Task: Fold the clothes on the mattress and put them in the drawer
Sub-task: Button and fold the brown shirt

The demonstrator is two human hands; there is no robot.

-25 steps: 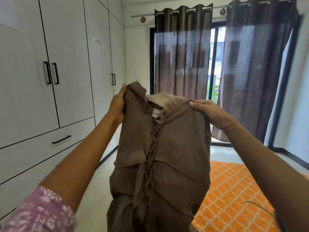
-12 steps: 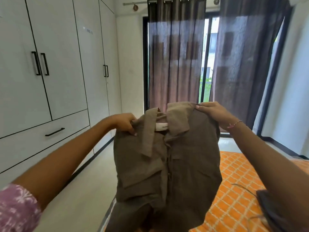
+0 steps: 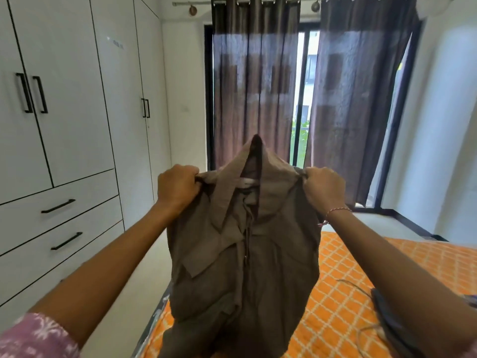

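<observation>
Bedroom with white wardrobe drawers (image 3: 59, 223) all closed, so nothing's put away yet. Left hand (image 3: 178, 188) and right hand (image 3: 324, 188) each clutch a shoulder of the brown collared shirt (image 3: 245, 254), hanging unfolded between them over the orange mattress (image 3: 348, 293) below. Folding's barely begun.

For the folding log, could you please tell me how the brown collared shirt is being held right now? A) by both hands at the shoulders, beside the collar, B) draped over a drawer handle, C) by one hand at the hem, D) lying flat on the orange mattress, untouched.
A: the left hand and right hand each grip a shoulder of the brown collared shirt, holding it up over the orange patterned mattress.
</observation>
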